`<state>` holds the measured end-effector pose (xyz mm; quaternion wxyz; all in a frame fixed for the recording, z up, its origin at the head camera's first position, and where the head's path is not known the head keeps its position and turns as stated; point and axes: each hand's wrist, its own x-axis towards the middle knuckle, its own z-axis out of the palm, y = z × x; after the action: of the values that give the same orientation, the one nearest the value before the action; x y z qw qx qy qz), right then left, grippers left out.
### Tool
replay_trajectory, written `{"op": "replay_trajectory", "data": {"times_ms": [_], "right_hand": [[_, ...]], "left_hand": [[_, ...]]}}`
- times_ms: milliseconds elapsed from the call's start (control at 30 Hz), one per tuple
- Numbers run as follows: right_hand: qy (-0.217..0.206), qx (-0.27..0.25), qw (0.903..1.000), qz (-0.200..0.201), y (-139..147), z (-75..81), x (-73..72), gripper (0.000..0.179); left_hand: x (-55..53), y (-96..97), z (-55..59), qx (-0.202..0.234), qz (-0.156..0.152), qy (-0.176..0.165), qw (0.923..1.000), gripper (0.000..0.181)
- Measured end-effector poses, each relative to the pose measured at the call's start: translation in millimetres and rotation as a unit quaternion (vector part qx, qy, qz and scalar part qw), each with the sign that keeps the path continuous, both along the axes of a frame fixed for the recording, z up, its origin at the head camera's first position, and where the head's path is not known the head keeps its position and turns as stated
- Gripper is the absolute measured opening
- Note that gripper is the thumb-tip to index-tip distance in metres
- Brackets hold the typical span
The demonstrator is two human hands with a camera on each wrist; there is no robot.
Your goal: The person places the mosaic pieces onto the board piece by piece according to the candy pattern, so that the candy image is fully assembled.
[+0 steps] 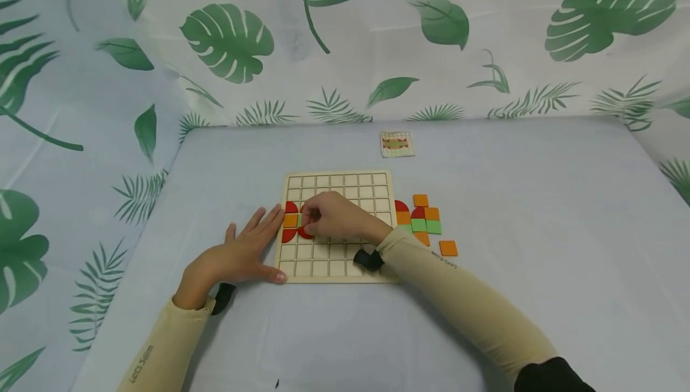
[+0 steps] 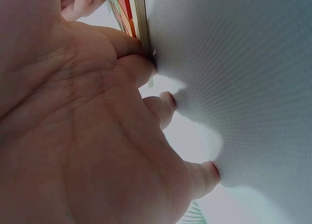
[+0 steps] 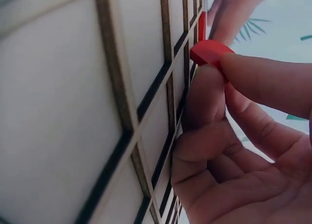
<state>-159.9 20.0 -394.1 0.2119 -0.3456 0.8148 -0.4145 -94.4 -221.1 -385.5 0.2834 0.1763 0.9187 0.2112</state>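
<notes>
A wooden grid board (image 1: 334,268) lies flat, with red curved-edge tiles (image 1: 288,235), an orange square tile (image 1: 291,220) and a bit of green in its left columns. My right hand (image 1: 336,218) is over these columns. In the right wrist view its thumb and a finger pinch a red tile (image 3: 210,52) with a curved edge, close to the grid. My left hand (image 1: 242,254) lies spread at the board's left side, fingertips and thumb tip right at the edge. The left wrist view shows its palm and the board's side (image 2: 140,19).
Right of the board sit loose tiles: several orange squares (image 1: 448,248), green squares (image 1: 433,227) and red curved ones (image 1: 401,205). A small pattern card (image 1: 397,144) lies behind the board. A leaf-print cloth (image 1: 345,68) hangs at the back.
</notes>
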Motion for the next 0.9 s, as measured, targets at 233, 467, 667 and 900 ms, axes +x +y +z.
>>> {"op": "replay_trajectory", "data": {"times_ms": [233, 467, 667, 900], "right_hand": [[0.019, 0.014, 0.9997, -0.002, -1.4, -0.6, 2.7, 0.013], [0.043, 0.042, 0.9982, -0.003, -3.6, 0.0, 3.3, 0.016], [0.048, 0.059, 0.9971, -0.004, -5.5, -2.2, 3.8, 0.02], [0.048, 0.066, 0.9966, -0.012, -6.7, -3.1, 5.0, 0.023]], "left_hand": [[0.3, -1.0, 0.1, 0.003, -0.002, 0.0, 1.0, 0.127], [-0.1, -2.2, 0.1, 0.005, -0.002, 0.001, 1.0, 0.127], [0.2, -2.3, 0.1, 0.007, 0.0, -0.001, 1.0, 0.127], [0.5, -2.3, -0.7, 0.006, 0.003, -0.003, 1.0, 0.127]]}}
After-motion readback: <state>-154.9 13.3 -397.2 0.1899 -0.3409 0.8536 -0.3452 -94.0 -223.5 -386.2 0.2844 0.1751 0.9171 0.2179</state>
